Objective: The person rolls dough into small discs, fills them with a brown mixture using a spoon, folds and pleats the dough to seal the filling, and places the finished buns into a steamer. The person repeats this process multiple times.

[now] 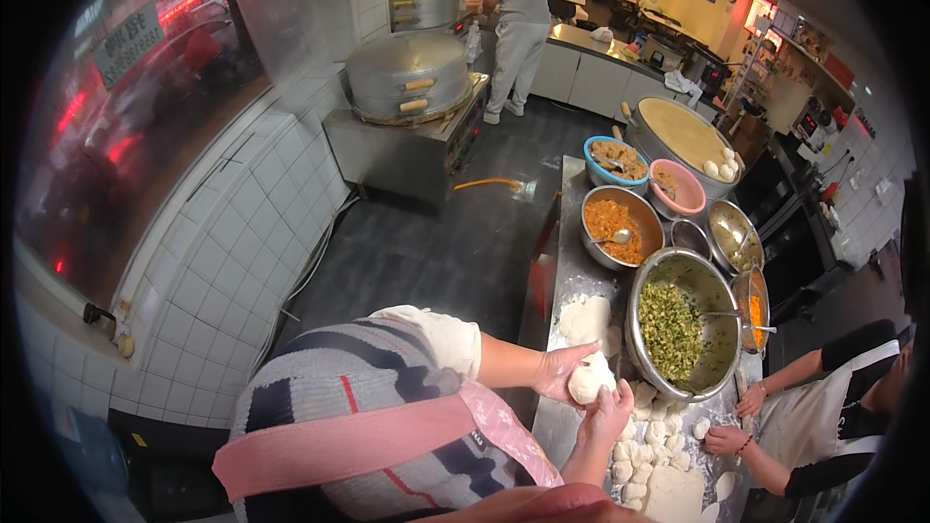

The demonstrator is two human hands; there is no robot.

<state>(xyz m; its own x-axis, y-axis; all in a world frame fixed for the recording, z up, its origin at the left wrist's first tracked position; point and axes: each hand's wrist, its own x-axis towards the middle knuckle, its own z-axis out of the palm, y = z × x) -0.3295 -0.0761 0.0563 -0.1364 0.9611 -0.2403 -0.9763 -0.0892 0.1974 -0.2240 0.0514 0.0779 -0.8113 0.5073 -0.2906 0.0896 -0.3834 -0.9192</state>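
Observation:
A ball of filled white dough (591, 379) rests in my left hand (565, 372), whose fingers curl round its far side. The fingertips of my right hand (609, 409) press on the near edge of the same dough. Just beyond my hands, flattened dough rounds (585, 319) lie on the floured metal table (570, 261). To the right of them stands a large steel bowl of chopped green filling (670, 333). Many small dough pieces (655, 433) and a larger slab of dough (676, 494) lie to the right of and below my right hand.
Bowls of orange filling (614, 225) and meat filling (617, 162) stand farther along the table, near a large round steamer tray (683, 132). A co-worker's hands (726, 440) are at the table's right edge. Another person stands beyond the lidded steamer (408, 76).

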